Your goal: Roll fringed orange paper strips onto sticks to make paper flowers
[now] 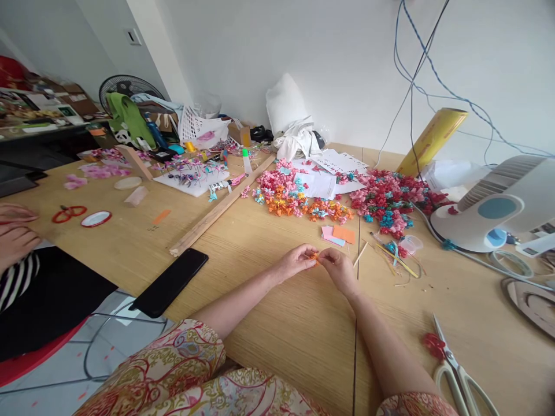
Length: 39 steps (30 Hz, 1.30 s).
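Above the middle of the table my left hand [300,260] and my right hand [337,267] meet, fingertips pinched together. Between them is a small orange flower-like piece [315,259], mostly covered by the fingers; its exact make is hard to see. Just beyond the hands lie orange slips [344,233] and a pink slip [330,236]. A thin wooden stick [361,254] lies to the right of my right hand. Farther back spreads a heap of small pink, orange, red and blue flowers [281,193].
Scissors [451,358] lie at the right front, a black phone [171,283] at the left. A wooden strip [225,202] runs across the table. A white fan [489,202] and a yellow roll [433,141] stand at right. Another person's hand [17,240] rests at far left.
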### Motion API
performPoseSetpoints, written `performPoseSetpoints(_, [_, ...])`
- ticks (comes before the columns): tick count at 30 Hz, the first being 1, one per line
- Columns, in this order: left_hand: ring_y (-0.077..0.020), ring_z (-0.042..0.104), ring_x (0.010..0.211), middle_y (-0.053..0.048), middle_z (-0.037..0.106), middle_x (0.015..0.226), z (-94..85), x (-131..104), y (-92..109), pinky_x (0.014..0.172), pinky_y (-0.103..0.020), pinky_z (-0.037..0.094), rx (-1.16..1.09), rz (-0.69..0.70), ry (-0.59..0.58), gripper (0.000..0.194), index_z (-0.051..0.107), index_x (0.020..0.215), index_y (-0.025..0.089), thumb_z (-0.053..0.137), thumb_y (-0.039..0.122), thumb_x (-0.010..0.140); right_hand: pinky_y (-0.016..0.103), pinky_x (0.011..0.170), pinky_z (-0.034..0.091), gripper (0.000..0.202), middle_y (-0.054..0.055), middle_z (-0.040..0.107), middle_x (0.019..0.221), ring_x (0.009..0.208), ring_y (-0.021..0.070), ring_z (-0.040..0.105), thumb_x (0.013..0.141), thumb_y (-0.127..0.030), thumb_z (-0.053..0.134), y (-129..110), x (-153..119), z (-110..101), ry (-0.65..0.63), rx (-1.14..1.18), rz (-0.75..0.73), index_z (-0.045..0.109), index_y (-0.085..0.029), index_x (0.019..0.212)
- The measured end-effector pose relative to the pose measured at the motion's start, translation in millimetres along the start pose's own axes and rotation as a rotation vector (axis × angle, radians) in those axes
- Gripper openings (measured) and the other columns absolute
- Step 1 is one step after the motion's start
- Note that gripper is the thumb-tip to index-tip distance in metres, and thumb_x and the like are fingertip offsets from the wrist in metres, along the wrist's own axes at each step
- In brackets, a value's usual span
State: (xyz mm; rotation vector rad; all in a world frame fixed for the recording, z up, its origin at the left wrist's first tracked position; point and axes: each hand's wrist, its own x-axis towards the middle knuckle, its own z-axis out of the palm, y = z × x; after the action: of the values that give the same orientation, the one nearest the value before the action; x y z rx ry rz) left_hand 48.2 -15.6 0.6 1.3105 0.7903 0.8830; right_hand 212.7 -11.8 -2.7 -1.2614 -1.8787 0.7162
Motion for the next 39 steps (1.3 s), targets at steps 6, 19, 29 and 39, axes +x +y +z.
performPoseSetpoints(6, [-0.0093, 0.052, 0.071, -0.001, 0.054, 0.082, 1.0, 2, -1, 0.063, -0.021, 0.043, 0.023, 0.036, 0.061, 0.028, 0.049, 0.090, 0.016, 0.060, 0.033, 0.071, 0.023, 0.055, 0.039, 0.010, 0.000, 0.059, 0.064, 0.059, 0.0124, 0.052, 0.072, -0.026, 0.052, 3, 0, 6, -0.006, 0.010, 0.010, 0.057, -0.019, 0.069])
performPoseSetpoints(19, [-0.0088, 0.051, 0.064, 0.000, 0.054, 0.074, -1.5, 5, -6, 0.058, -0.020, 0.043, 0.109, 0.032, 0.057, 0.020, 0.050, 0.083, 0.014, 0.056, 0.030, 0.072, 0.023, 0.058, 0.042, 0.007, 0.000, 0.059, 0.067, 0.061, 0.0118, 0.053, 0.072, -0.021, 0.049, 7, 0, 10, -0.036, 0.136, 0.045, 0.056, -0.018, 0.074])
performPoseSetpoints(29, [-0.0098, 0.051, 0.062, -0.001, 0.055, 0.068, -7.5, 9, -9, 0.060, -0.024, 0.045, 0.112, -0.047, 0.027, 0.021, 0.053, 0.076, 0.013, 0.058, 0.032, 0.070, 0.022, 0.057, 0.040, 0.005, -0.001, 0.056, 0.066, 0.060, 0.0110, 0.052, 0.072, -0.023, 0.051, 2, 0, 9, -0.059, 0.196, 0.053, 0.052, -0.019, 0.075])
performPoseSetpoints(39, [-0.0089, 0.052, 0.059, -0.002, 0.056, 0.067, -10.1, 4, 2, 0.060, -0.023, 0.041, -0.003, -0.096, -0.024, 0.026, 0.055, 0.076, 0.011, 0.063, 0.035, 0.068, 0.023, 0.062, 0.042, 0.006, -0.001, 0.057, 0.072, 0.067, 0.0112, 0.053, 0.074, -0.021, 0.051, 3, -1, 8, -0.115, 0.335, 0.009, 0.053, -0.019, 0.079])
